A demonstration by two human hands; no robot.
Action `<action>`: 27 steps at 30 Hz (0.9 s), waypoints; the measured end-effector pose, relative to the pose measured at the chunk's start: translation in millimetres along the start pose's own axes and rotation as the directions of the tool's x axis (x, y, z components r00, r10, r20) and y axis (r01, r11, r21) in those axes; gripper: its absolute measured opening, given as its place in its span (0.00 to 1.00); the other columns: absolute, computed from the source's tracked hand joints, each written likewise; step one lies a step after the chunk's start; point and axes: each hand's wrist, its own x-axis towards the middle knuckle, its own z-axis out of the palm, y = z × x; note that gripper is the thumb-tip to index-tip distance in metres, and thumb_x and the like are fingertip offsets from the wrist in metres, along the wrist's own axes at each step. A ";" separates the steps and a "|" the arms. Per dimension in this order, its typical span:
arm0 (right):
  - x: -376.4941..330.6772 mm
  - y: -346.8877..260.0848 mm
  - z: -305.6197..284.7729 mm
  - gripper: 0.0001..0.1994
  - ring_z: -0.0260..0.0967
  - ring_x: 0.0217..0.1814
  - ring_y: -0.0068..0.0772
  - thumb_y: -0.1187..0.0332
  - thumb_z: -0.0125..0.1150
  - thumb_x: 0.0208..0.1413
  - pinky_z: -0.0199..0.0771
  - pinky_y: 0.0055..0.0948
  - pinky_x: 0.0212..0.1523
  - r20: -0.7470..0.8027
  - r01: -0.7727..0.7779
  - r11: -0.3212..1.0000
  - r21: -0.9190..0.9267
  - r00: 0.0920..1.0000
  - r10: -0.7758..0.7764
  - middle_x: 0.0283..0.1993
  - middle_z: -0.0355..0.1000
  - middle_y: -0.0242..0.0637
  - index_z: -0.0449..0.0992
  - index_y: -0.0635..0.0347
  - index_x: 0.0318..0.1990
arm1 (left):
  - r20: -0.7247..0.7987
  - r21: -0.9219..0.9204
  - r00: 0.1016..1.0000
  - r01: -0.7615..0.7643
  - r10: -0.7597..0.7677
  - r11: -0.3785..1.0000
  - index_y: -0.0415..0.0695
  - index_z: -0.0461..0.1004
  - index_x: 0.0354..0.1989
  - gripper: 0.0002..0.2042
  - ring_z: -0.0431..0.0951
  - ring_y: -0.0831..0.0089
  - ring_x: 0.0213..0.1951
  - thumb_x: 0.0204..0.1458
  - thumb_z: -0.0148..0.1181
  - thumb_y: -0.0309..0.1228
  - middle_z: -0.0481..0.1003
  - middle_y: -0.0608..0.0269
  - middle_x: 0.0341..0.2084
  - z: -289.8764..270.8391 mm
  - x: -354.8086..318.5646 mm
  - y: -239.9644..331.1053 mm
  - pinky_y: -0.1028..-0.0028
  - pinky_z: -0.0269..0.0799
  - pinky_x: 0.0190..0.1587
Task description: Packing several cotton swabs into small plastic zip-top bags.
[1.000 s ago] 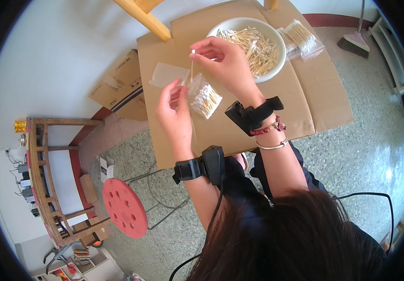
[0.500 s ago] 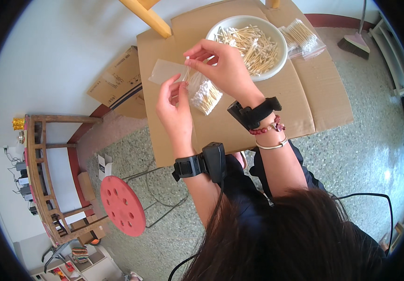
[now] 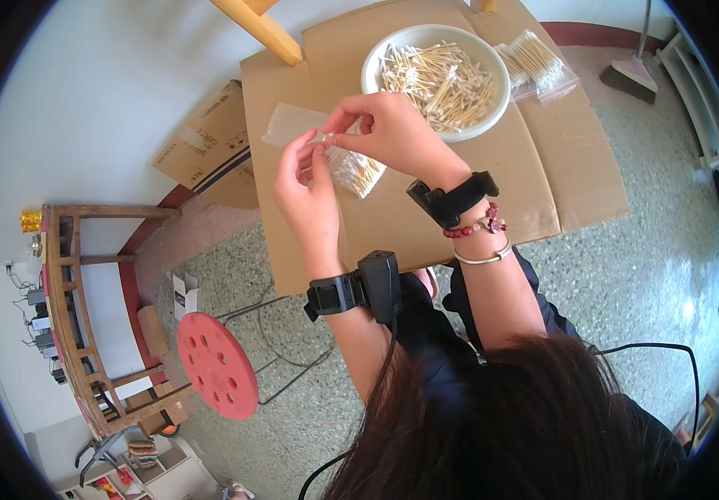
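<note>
Head view: a small clear bag of cotton swabs (image 3: pixel 358 171) is held just above the cardboard sheet (image 3: pixel 493 179), its mouth pinched by the left hand (image 3: pixel 309 196), presumably so it stays open. The right hand (image 3: pixel 388 133) is closed in a fingertip pinch at that mouth, seemingly on swabs. The white bowl of swabs (image 3: pixel 436 68) is kept near, for easy reach.

A small clear bag (image 3: pixel 358 169) of wooden-stick cotton swabs, open end up, tilted above the cardboard.
</note>
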 end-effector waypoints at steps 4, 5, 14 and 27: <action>-2.3 5.2 -0.6 0.07 0.74 0.30 0.39 0.69 0.65 0.41 0.73 0.31 0.35 0.028 0.007 0.997 -0.079 1.000 -0.005 0.28 0.76 0.41 0.80 0.60 0.30 | -0.003 0.025 1.000 0.012 -0.012 1.000 0.35 0.71 0.48 0.12 0.74 0.80 0.35 0.55 0.52 0.20 0.77 0.62 0.33 2.7 -0.6 1.1 0.79 0.69 0.40; -2.2 6.3 0.2 0.07 0.74 0.31 0.40 0.69 0.65 0.41 0.73 0.31 0.36 0.030 0.019 0.996 -0.092 0.999 -0.016 0.27 0.76 0.42 0.80 0.60 0.29 | -0.008 0.017 1.000 0.016 -0.016 1.000 0.35 0.71 0.47 0.12 0.75 0.80 0.35 0.55 0.53 0.21 0.77 0.62 0.32 2.9 -0.8 1.3 0.79 0.69 0.40; -5.7 4.0 2.5 0.10 0.73 0.29 0.44 0.63 0.63 0.45 0.73 0.35 0.35 0.095 -0.062 0.971 -0.229 0.992 0.085 0.24 0.74 0.44 0.80 0.61 0.26 | 0.006 0.021 1.000 0.000 0.000 1.000 0.36 0.70 0.47 0.11 0.76 0.78 0.37 0.55 0.52 0.20 0.78 0.57 0.35 2.9 0.1 2.0 0.78 0.70 0.41; 0.7 5.4 7.3 0.14 0.72 0.25 0.45 0.61 0.56 0.51 0.72 0.36 0.31 -0.136 -0.125 0.989 0.079 0.981 0.135 0.23 0.73 0.47 0.79 0.65 0.30 | -0.083 0.114 0.995 -0.052 0.061 0.992 0.37 0.73 0.45 0.10 0.76 0.78 0.35 0.55 0.53 0.22 0.77 0.60 0.33 3.6 0.6 -0.3 0.78 0.69 0.37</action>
